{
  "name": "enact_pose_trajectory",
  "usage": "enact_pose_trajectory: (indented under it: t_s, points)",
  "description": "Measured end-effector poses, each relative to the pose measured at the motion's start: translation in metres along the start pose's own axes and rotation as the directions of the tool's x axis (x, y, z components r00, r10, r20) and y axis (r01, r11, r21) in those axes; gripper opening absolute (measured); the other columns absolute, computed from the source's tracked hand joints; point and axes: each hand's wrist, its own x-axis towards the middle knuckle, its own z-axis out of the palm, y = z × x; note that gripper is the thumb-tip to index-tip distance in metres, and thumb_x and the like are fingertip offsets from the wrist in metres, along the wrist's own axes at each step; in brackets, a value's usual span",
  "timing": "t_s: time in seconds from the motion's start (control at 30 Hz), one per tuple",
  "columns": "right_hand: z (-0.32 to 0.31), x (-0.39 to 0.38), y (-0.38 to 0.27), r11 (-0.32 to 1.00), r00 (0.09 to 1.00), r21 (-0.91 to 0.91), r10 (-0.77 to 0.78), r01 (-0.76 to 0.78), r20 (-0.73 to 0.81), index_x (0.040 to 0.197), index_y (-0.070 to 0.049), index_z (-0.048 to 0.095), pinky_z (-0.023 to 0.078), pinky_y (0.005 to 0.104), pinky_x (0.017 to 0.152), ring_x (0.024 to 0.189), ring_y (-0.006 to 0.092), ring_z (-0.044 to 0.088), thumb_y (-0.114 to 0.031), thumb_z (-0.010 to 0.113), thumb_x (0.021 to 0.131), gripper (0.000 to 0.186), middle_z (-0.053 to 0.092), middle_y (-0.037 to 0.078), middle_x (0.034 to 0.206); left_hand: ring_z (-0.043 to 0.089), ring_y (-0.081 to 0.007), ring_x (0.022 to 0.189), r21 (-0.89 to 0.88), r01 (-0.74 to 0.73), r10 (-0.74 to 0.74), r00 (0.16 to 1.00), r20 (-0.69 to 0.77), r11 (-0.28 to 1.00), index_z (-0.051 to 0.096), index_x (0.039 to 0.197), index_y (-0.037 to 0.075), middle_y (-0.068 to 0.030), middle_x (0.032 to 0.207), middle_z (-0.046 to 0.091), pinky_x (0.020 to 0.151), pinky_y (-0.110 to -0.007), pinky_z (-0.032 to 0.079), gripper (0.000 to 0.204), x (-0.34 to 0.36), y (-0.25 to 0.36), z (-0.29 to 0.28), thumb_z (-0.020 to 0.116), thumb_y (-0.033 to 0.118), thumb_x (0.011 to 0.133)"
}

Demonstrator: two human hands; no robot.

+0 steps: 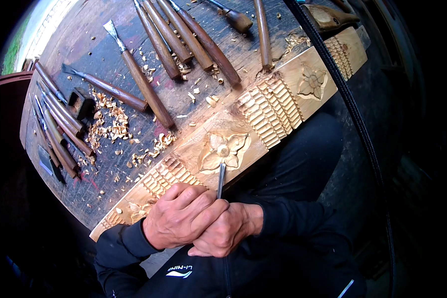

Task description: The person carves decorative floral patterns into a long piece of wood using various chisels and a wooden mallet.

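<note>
My left hand (pixel 180 216) and right hand (pixel 227 231) both clench the carving chisel (pixel 221 180); its tip touches the flower relief (pixel 224 150) on the wooden panel (pixel 243 119).

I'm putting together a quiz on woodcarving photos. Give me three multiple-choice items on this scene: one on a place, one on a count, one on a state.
1. Where does the chisel tip touch the carved plank?
A. the middle flower
B. a ribbed band
C. the plank's far end

2. How many carved flowers show fully on the plank?
A. one
B. two
C. five

3. How is the chisel held?
A. by both hands
B. by one hand
C. lying loose

Answers:
1. A: the blade meets the flower nearest the hands.
2. B: that one and another flower further along.
3. A: the left hand and right hand close together around its handle.
</note>
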Motion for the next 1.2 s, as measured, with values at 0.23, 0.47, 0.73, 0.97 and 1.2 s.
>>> enact_pose_trajectory:
  t_s: [0.23,0.47,0.73,0.97,1.2]
  points:
    - [0.005,-0.006,0.007,0.999,1.0,0.04,-0.026,0.026,-0.014,0.067,-0.01,0.067,0.054,0.0289,0.06,0.065,0.0162,0.072,-0.026,0.071,0.103,0.04,0.068,0.005,0.064,0.069,-0.0253,0.103,-0.014,0.055,-0.055,0.998,0.02,0.998,0.074,0.128,0.008,-0.0066,0.116,0.072,0.084,-0.039,0.05,0.049,0.002,0.0,-0.001,0.071,0.028,0.084]
    - [-0.007,0.005,0.005,0.999,1.0,0.043,-0.017,0.017,-0.002,0.067,-0.009,0.068,0.055,0.0297,0.061,0.065,0.0177,0.072,-0.025,0.071,0.103,0.04,0.068,0.006,0.066,0.069,-0.0241,0.1,-0.03,0.003,-0.003,1.0,0.001,1.0,0.074,0.128,0.008,-0.0062,0.114,0.073,0.084,-0.039,0.05,0.05,0.003,-0.001,-0.006,0.071,0.029,0.083]
    - [-0.003,0.0,-0.002,1.0,0.999,0.013,-0.013,0.014,-0.037,0.068,-0.007,0.07,0.053,0.0318,0.059,0.064,0.0179,0.07,-0.027,0.07,0.103,0.041,0.067,0.007,0.065,0.069,-0.0229,0.097,0.012,-0.056,0.057,0.998,-0.03,0.998,0.075,0.125,0.009,-0.005,0.11,0.075,0.083,-0.037,0.05,0.049,0.0,-0.002,0.001,0.071,0.03,0.082]
    - [0.0,0.0,-0.002,1.0,0.999,0.009,-0.008,0.009,-0.05,0.067,-0.007,0.07,0.052,0.031,0.058,0.063,0.0178,0.07,-0.027,0.071,0.103,0.041,0.068,0.006,0.065,0.07,-0.023,0.097,0.011,-0.054,0.054,0.998,-0.029,0.998,0.075,0.126,0.009,-0.0052,0.11,0.075,0.085,-0.037,0.051,0.048,0.0,-0.001,0.001,0.071,0.029,0.083]
    - [0.001,-0.002,-0.002,0.998,0.998,-0.024,-0.051,0.05,-0.027,0.066,-0.006,0.07,0.053,0.0304,0.059,0.063,0.0178,0.071,-0.028,0.071,0.103,0.042,0.068,0.007,0.065,0.07,-0.0234,0.097,0.006,-0.054,0.054,0.998,-0.03,0.999,0.075,0.126,0.008,-0.0057,0.11,0.075,0.086,-0.038,0.052,0.048,0.0,-0.001,0.001,0.071,0.029,0.083]
